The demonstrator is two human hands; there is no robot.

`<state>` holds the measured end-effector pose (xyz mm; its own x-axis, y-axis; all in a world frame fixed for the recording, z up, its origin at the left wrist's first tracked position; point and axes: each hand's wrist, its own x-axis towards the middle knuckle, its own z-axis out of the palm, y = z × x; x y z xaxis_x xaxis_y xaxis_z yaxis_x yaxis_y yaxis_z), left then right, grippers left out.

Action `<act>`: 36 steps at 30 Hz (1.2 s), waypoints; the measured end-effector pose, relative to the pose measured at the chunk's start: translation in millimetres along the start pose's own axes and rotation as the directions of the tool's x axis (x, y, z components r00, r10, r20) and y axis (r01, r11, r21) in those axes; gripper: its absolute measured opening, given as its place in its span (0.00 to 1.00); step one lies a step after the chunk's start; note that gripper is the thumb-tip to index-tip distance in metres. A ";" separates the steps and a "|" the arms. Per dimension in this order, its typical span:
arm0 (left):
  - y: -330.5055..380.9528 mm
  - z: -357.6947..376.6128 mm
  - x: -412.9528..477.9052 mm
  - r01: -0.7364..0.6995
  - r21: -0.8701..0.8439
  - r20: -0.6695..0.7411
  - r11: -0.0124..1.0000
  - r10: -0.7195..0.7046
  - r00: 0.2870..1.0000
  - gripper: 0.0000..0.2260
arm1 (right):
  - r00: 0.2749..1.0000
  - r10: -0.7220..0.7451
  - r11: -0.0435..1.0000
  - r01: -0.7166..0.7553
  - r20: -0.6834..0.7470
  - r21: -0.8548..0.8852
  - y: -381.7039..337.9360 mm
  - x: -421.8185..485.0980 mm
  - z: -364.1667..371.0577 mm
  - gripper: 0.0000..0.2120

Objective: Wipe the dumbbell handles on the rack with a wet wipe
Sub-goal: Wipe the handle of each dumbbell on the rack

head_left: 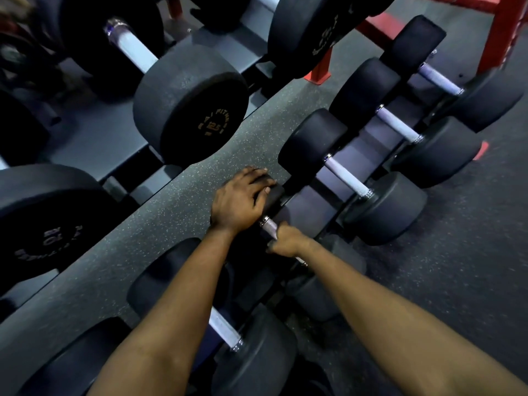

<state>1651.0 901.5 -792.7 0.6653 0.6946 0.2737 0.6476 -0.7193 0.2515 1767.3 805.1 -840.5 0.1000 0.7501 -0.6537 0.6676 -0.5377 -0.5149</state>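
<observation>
Rack (pixel 344 154), left hand (pixel 240 201) on dumbbell (pixel 276 196), right hand (pixel 287 241) gripping half-hidden handle (pixel 268 226)

gold lettering on the end face of the large dumbbell head (pixel 208 127) at centre left reads "fitn", the remainder lost to blur, above the number "125"; the markings on the nearer left dumbbell head (pixel 48 241) and on the far dumbbell head (pixel 325 38) are too blurred to read.
</observation>
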 end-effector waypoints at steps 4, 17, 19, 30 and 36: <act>-1.5 3.7 4.8 0.017 -0.077 -0.041 0.997 -0.020 0.999 0.13 | 0.998 0.065 0.981 -0.064 -0.004 -0.185 21.7 -6.6 -6.3 0.23; 63.6 12.4 86.7 0.081 -0.056 0.123 0.995 -0.074 0.990 0.14 | 0.788 0.197 0.944 0.006 -0.583 0.328 65.6 -16.7 -130.5 0.04; 80.8 20.5 103.7 0.089 -0.039 0.182 0.995 -0.081 0.980 0.18 | 0.776 0.191 0.937 0.038 -0.602 0.346 79.4 -10.6 -149.9 0.03; 106.3 55.6 184.1 0.054 0.190 0.370 0.980 -0.123 0.921 0.20 | 0.793 0.167 0.876 0.154 -0.586 0.458 106.9 25.7 -201.6 0.08; 104.5 48.4 198.5 -0.002 0.222 0.366 0.975 -0.082 0.927 0.18 | 0.824 0.139 0.870 0.163 -0.550 0.465 103.2 32.1 -210.4 0.09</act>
<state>1868.7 964.6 -757.0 0.6998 0.7063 -0.1068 0.7128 -0.7004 0.0382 1994.7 854.7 -797.9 0.5810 0.7545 -0.3051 0.2545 -0.5245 -0.8125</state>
